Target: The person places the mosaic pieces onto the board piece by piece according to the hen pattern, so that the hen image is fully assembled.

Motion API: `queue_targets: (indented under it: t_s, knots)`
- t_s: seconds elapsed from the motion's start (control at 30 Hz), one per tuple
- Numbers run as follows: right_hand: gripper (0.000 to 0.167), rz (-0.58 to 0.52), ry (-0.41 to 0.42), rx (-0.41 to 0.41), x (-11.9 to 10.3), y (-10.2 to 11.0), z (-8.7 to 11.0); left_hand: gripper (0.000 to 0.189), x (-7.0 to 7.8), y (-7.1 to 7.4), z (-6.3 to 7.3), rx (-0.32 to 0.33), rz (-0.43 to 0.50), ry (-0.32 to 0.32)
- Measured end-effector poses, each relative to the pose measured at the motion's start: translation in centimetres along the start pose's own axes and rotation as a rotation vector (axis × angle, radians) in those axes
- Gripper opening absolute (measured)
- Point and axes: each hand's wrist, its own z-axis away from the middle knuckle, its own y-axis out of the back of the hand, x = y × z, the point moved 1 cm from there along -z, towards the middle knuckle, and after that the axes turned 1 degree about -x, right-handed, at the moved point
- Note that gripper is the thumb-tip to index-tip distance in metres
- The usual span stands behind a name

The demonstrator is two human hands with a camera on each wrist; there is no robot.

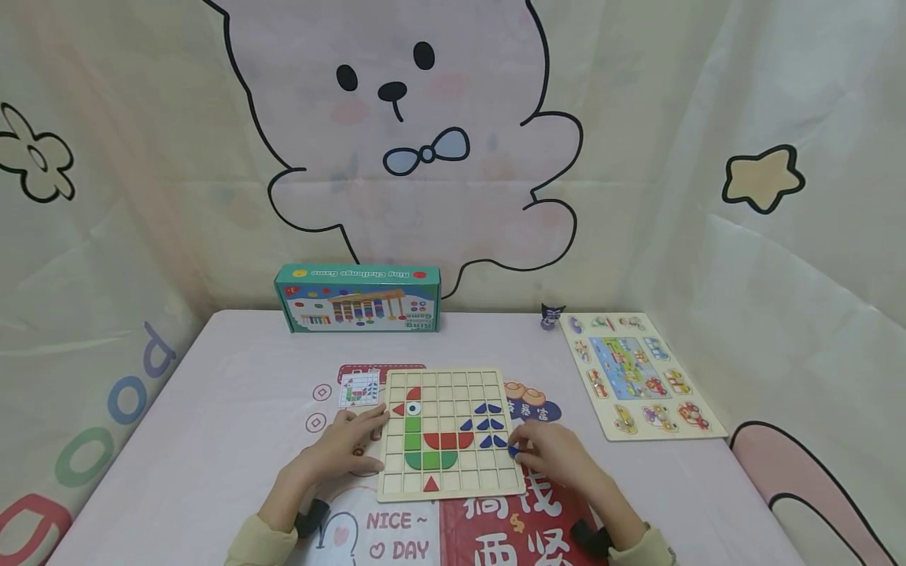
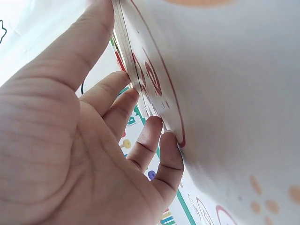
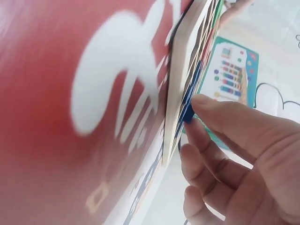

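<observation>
A square wooden grid board (image 1: 456, 389) lies flat on the table, with red, green and blue pieces forming a bird-like figure. My left hand (image 1: 342, 446) rests at the board's left edge; in the left wrist view its thumb (image 2: 89, 42) touches the edge and the other fingers are spread, loosely bent. At the right edge, my right hand (image 1: 555, 452) pinches a small blue piece (image 3: 188, 115) between thumb and index finger, close over the board. Several blue leaf-shaped pieces (image 1: 490, 424) sit in cells nearby. A red triangle (image 1: 431, 484) lies near the bottom row.
A small pattern card (image 1: 359, 389) lies by the board's upper left corner. Behind stands a green game box (image 1: 358, 299). To the right are a picture puzzle board (image 1: 598, 417) and a small dark figurine (image 1: 551, 317). Printed mats lie under the grid board.
</observation>
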Motion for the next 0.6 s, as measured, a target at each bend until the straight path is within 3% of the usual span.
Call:
queue_targets:
  t_s: [0.2,0.6]
  knots:
    - [0.013,0.009,0.063,0.007,-0.6,-0.5,0.0,0.077,-0.4,0.0,-0.1,0.005,0.007,-0.038]
    - [0.011,-0.003,0.011,-0.03,-1.3,-1.1,-0.4,0.078,-0.5,0.0,-0.1,-0.007,0.019,-0.028]
